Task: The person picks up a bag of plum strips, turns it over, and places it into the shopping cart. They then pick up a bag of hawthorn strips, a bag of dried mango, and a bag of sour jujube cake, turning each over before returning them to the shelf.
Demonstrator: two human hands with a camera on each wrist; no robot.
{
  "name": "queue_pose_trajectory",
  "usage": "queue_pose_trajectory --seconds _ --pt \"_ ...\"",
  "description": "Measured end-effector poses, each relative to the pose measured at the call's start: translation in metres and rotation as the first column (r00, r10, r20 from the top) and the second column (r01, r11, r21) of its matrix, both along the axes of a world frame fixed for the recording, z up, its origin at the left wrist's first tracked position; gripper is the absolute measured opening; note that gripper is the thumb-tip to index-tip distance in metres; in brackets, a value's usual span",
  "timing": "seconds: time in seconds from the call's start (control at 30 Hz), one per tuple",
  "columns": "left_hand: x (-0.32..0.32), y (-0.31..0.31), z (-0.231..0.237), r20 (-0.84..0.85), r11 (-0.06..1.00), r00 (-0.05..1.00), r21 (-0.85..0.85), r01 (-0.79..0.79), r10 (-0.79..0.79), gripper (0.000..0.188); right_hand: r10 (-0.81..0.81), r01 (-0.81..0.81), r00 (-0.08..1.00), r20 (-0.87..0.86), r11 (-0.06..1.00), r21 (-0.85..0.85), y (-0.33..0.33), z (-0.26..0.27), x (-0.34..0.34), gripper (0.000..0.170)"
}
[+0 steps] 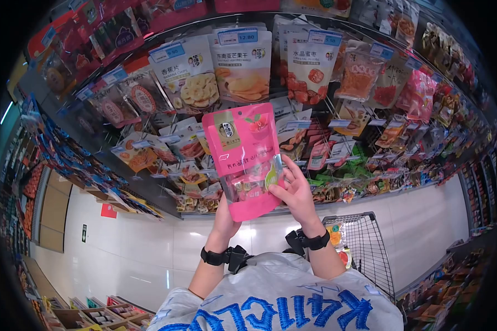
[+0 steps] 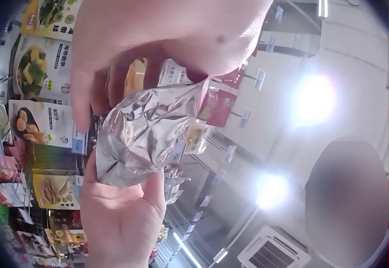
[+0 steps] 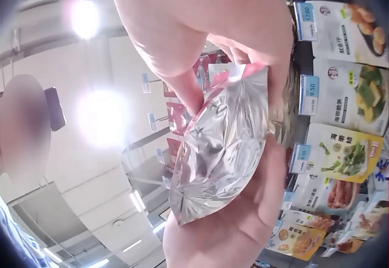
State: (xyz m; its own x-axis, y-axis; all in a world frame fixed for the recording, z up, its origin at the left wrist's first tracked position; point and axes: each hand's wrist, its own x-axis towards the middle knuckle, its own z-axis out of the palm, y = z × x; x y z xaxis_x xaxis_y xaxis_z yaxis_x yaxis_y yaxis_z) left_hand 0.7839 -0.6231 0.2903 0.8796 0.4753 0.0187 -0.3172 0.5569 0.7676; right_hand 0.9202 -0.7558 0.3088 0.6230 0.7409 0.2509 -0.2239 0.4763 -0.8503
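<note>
A pink snack pouch (image 1: 243,149) with a clear window is held upright in front of the shelves in the head view. My right hand (image 1: 300,196) grips its lower right side, thumb across the front and fingers behind. My left hand (image 1: 224,219) holds the lower left edge, its fingers mostly hidden behind the pouch. From below, the left wrist view shows the crinkled silver base (image 2: 146,128) between both hands. In the right wrist view, the same silver base (image 3: 222,143) bulges between my right thumb and fingers, with the left hand (image 3: 234,219) on its other side.
Ahead, a shelf rack holds banana chips (image 1: 190,77), dried mango (image 1: 242,66) and jujube pouches (image 1: 310,69), with price tags along it. A wire shopping cart (image 1: 370,248) with some packs in it stands at my right. Pale tiled floor (image 1: 132,248) lies below.
</note>
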Motion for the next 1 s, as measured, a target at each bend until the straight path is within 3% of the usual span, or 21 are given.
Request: queue_pose_trajectory --seconds 0.03,0.1,0.13,0.2,0.23,0.3,0.33,0.37,0.5,0.57,0.63,0.67,0.7,0.77,0.83,1.0 --pt "0.000 0.000 0.001 -0.001 1.000 1.000 -0.002 -0.002 0.002 0.054 -0.048 0.048 0.998 0.037 0.999 -0.002 -0.001 0.000 0.000 0.075" --pt "0.002 0.001 0.004 -0.092 0.972 0.972 0.118 -0.206 0.217 0.043 -0.080 0.080 0.997 0.013 0.997 -0.007 -0.002 0.000 -0.001 0.070" --pt "0.000 0.005 -0.001 -0.092 0.972 0.972 0.119 -0.205 0.216 0.043 -0.093 0.091 0.994 -0.060 0.995 -0.028 -0.001 -0.005 0.000 0.064" --pt "0.000 0.013 -0.004 0.031 0.970 0.970 -0.045 -0.238 0.240 0.038 -0.109 0.104 0.985 -0.133 0.994 -0.045 0.000 -0.012 0.002 0.058" --pt "0.001 0.010 0.001 0.032 0.971 0.971 -0.043 -0.237 0.238 0.038 -0.111 0.109 0.978 -0.179 0.994 -0.023 0.001 -0.014 0.002 0.052" --pt "0.000 -0.001 0.011 -0.089 0.939 0.936 -0.004 -0.343 0.342 0.022 -0.114 0.116 0.967 -0.229 0.993 -0.004 0.000 -0.016 -0.001 0.047" --pt "-0.002 0.002 0.006 -0.099 0.949 0.948 0.122 -0.290 0.303 0.019 -0.134 0.133 0.974 -0.181 0.991 -0.018 -0.001 -0.015 -0.001 0.045" --pt "-0.002 0.003 0.005 -0.099 0.949 0.948 0.122 -0.290 0.302 0.019 -0.153 0.150 0.979 -0.132 0.988 -0.032 -0.001 -0.015 -0.002 0.043" --pt "-0.004 0.008 0.001 -0.019 0.878 0.950 0.389 -0.279 0.310 0.022 -0.160 0.157 0.987 -0.032 0.985 -0.075 -0.007 -0.015 0.006 0.038" --pt "-0.005 0.012 0.000 0.004 0.836 0.951 0.476 -0.273 0.309 0.026 -0.161 0.174 0.981 0.112 0.978 -0.112 -0.011 -0.010 0.010 0.028" --pt "-0.005 0.016 0.000 0.009 0.656 0.904 0.685 -0.317 0.427 0.028 -0.174 0.191 0.975 0.137 0.974 -0.123 -0.009 -0.012 0.016 0.019" --pt "-0.003 0.021 0.003 0.139 0.425 0.880 0.834 -0.351 0.454 0.029 -0.208 0.231 0.943 0.260 0.971 -0.060 -0.009 -0.011 0.018 0.017" --pt "-0.003 0.021 0.007 0.139 0.425 0.879 0.834 -0.353 0.457 0.029 -0.246 0.263 0.894 0.375 0.965 0.008 -0.009 -0.008 0.018 0.015" --pt "-0.005 0.016 0.019 0.132 0.491 0.869 0.780 -0.388 0.477 0.032 -0.242 0.260 0.889 0.389 0.966 0.007 -0.010 -0.002 0.018 0.015" --pt "-0.007 0.017 0.021 0.140 0.474 0.870 0.792 -0.385 0.472 0.033 -0.248 0.275 0.863 0.441 0.961 0.002 -0.011 -0.002 0.018 0.014" --pt "-0.008 0.020 0.017 0.225 0.309 0.827 0.851 -0.424 0.516 0.029 -0.253 0.307 0.822 0.509 0.952 -0.023 -0.013 0.001 0.019 0.014"
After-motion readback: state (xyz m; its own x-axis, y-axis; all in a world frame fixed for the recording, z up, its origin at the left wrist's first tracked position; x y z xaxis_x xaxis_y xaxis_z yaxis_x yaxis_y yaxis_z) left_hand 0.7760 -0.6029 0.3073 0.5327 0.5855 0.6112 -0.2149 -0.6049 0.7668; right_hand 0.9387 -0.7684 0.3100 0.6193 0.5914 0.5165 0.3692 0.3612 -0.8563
